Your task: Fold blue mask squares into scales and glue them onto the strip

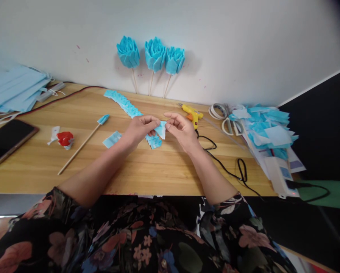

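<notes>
The wooden table (147,170) carries a row of blue pieces (123,101) at 12 o'clock, with 3 finished blue flowers (154,54) against the wall beyond. The glue gun (192,113) lies at 2 o'clock, a tipped stick (83,142) at 9. Left hand (140,129) and right hand (181,129) both pinch 1 small blue piece (160,129) shut between fingertips, above a small blue stack (154,142). Such thin fabric could slip or crease if either pinch loosens.

A small light-blue fabric piece (161,130) is pinched between the fingertips of the left hand (140,129) and the right hand (181,130), held just above the counter (147,170). It looks folded, with a pale face turned upward. Directly beneath it lies a short stack of similar blue pieces (154,142).
</notes>
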### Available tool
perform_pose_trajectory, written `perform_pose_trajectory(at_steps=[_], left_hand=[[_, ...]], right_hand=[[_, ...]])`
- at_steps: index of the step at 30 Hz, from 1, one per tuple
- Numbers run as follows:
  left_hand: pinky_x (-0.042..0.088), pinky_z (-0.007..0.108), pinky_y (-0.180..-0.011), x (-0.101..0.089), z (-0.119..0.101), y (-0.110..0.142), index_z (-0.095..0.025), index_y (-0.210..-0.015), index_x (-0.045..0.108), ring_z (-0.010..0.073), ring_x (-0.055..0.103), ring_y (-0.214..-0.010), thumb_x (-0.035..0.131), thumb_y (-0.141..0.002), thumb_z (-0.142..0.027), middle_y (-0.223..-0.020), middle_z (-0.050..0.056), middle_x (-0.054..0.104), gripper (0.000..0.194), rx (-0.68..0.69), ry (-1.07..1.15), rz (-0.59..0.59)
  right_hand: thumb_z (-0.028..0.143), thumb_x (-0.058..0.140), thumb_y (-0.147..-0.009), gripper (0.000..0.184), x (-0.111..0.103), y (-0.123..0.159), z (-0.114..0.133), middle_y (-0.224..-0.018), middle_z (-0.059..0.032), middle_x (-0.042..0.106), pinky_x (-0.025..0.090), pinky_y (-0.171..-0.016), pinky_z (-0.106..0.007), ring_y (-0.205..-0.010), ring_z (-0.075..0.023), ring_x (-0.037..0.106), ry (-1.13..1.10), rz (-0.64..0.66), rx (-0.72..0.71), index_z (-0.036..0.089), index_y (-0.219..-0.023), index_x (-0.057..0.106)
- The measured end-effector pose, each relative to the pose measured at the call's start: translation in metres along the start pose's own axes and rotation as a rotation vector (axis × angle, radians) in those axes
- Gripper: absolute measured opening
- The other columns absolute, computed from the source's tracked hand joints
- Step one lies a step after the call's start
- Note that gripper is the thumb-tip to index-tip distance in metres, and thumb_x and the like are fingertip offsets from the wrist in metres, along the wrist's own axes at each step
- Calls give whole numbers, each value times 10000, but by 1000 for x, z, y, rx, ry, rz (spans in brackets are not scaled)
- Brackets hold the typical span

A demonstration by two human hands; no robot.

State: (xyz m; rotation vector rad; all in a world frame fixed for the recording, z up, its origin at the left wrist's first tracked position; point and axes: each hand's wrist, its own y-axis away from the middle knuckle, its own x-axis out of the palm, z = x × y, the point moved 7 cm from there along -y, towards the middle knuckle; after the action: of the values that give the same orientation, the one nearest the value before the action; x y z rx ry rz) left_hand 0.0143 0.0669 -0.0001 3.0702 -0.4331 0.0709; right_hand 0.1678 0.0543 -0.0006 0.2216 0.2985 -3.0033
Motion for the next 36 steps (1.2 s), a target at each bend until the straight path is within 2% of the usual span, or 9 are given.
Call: perform_pose_trajectory(at_steps=[7, 13, 17, 20, 24, 27, 29, 33, 36], left_hand=[[424, 238, -554, -7, -2, -2, -163, -655, 659, 106, 536, -527, 693, -790, -251, -561, -2, 611, 165, 8, 16, -69], [423, 238, -552, -10, -2, -1, -160, -687, 671, 101, 522, -520, 692, -800, -269, -556, 4, 615, 158, 8, 28, -87], [426, 239, -562, -10, -2, -1, -162, -700, 684, 104, 529, -529, 692, -805, -287, -557, 6, 615, 163, 15, 22, -83], [423, 239, -560, -12, -2, -2, -163, -706, 697, 104, 522, -524, 709, -794, -319, -551, 5, 613, 180, 35, 33, -91], [422, 239, -551, -13, -4, -3, -169, -740, 728, 107, 518, -518, 746, -752, -362, -543, -3, 611, 195, 62, 63, -114], [423, 238, -553, -13, -7, -2, -166, -731, 730, 106, 523, -529, 756, -735, -388, -560, 0, 619, 223, 86, 82, -115], [422, 239, -556, -13, -8, -2, -161, -717, 721, 107, 530, -538, 762, -726, -402, -571, 4, 623, 245, 91, 94, -112], [417, 231, -551, -14, -4, -4, -154, -728, 707, 107, 539, -535, 761, -714, -406, -564, 4, 623, 258, 64, 172, -111], [415, 227, -541, -14, 0, -7, -154, -734, 689, 109, 549, -535, 750, -720, -412, -568, 1, 616, 265, 34, 221, -112]], right_hand=[[363, 657, -852, 269, -11, -2, 5, -779, 34, 635, 534, -771, -301, -755, -125, 609, -38, -87, -9, 256, -1098, 682], [380, 606, -895, 228, -50, -10, 9, -767, 27, 631, 509, -729, -271, -715, -114, 598, 58, -314, -73, 243, -1055, 693], [380, 539, -934, 222, -85, -10, 12, -755, 3, 643, 486, -733, -298, -715, -149, 611, 372, -494, -82, 211, -928, 684], [361, 485, -964, 306, -110, -3, 17, -772, -55, 683, 479, -796, -345, -778, -207, 642, 744, -586, 24, 190, -784, 664], [415, 419, -1007, 433, -134, 10, 12, -898, -174, 749, 481, -864, -409, -922, -303, 690, 1086, -575, 297, 148, -882, 736], [517, 377, -1013, 577, -137, 14, 3, -1029, -263, 757, 489, -878, -418, -1043, -357, 701, 1222, -493, 465, 95, -978, 769], [602, 348, -996, 667, -132, 11, -6, -1089, -280, 752, 494, -875, -422, -1091, -382, 700, 1248, -409, 546, 92, -1005, 778], [722, 356, -934, 747, -118, -5, -20, -1131, -266, 751, 498, -863, -424, -1114, -395, 698, 1200, -313, 592, 110, -1045, 769], [622, 572, -865, 551, -116, -14, -27, -1106, -235, 765, 496, -840, -393, -1092, -374, 705, 1091, -309, 596, 128, -1027, 755]])
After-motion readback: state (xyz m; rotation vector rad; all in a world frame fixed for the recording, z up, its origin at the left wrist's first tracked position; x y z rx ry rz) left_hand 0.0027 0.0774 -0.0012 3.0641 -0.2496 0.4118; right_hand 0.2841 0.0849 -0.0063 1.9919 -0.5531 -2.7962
